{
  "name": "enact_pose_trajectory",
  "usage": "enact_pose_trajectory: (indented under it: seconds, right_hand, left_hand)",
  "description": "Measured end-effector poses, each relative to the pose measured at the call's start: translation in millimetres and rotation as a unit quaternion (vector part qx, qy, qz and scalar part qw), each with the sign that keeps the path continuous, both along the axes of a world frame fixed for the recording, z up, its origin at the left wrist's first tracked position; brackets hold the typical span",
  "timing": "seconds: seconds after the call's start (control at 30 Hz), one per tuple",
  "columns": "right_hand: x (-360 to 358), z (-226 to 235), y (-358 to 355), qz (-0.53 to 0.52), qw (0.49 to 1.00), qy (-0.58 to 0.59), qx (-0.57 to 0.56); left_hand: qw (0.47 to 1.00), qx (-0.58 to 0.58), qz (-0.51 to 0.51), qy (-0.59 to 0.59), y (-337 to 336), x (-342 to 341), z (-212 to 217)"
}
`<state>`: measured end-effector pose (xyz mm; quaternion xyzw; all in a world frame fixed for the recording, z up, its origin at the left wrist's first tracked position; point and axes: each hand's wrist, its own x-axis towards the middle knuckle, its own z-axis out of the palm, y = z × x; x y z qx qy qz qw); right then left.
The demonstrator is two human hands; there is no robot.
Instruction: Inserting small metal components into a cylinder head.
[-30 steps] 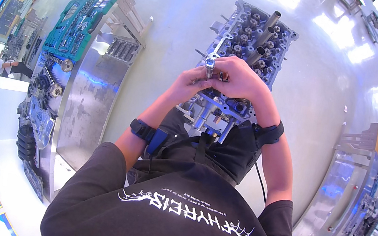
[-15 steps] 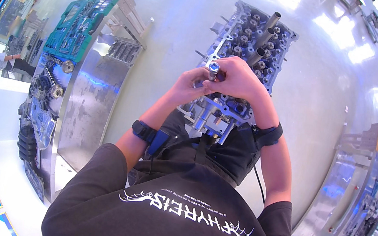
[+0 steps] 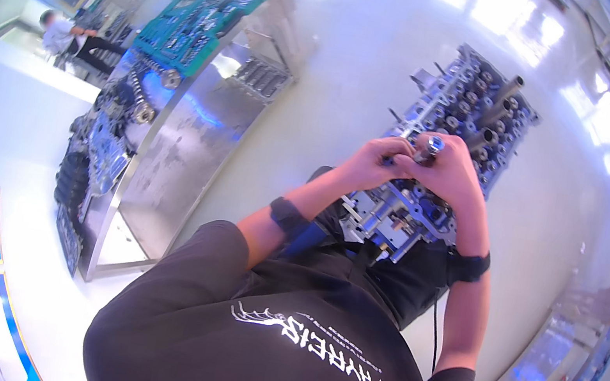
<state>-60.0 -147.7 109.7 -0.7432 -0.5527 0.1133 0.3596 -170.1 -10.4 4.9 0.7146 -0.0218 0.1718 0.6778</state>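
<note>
My right hand (image 3: 446, 172) is closed around a shiny metal socket (image 3: 435, 144), whose round end points up out of the fist. Right beside it, the fingers of my left hand (image 3: 374, 163) are curled in a pinch; a small dark piece shows between them, too hidden to name. Both hands meet above the near part of a grey engine cylinder head (image 3: 449, 121), which stands in front of me. Valve springs and several upright metal tubes (image 3: 497, 111) show on its top. Metal fittings (image 3: 388, 215) at its near end lie just below my hands.
On the left, a metal workbench (image 3: 206, 136) carries a green socket-set case (image 3: 207, 26), camshafts (image 3: 145, 107) and dark engine parts. A cylinder-head-like casting (image 3: 260, 76) sits on its lower level. Another bench (image 3: 539, 367) stands at right. A seated person (image 3: 68, 37) is far left.
My view has turned, so the bench and the cylinder head sit further right in the picture. My hands stay together over the cylinder head, and the socket's end tilts differently.
</note>
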Motion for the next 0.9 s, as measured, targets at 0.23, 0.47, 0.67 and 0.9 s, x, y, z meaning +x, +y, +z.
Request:
enact_pose_trajectory:
  seconds: [0.23,0.47,0.67,0.9]
  right_hand:
    - [3,-7,1,0.042,0.998,0.054,-0.002]
    - [9,-14,2,0.07,0.994,0.087,-0.001]
    - [7,-15,-1,0.033,0.992,0.124,-0.019]
    - [0,-8,3,-0.007,0.998,0.066,-0.001]
  left_hand:
    - [0.999,0.013,-0.035,0.005,7,0,-9]
    - [0.998,-0.017,-0.066,0.01,12,0,-16]
    - [0.997,-0.027,-0.07,0.008,7,-4,3]
    - [0.999,-0.035,-0.003,0.023,1,1,-3]
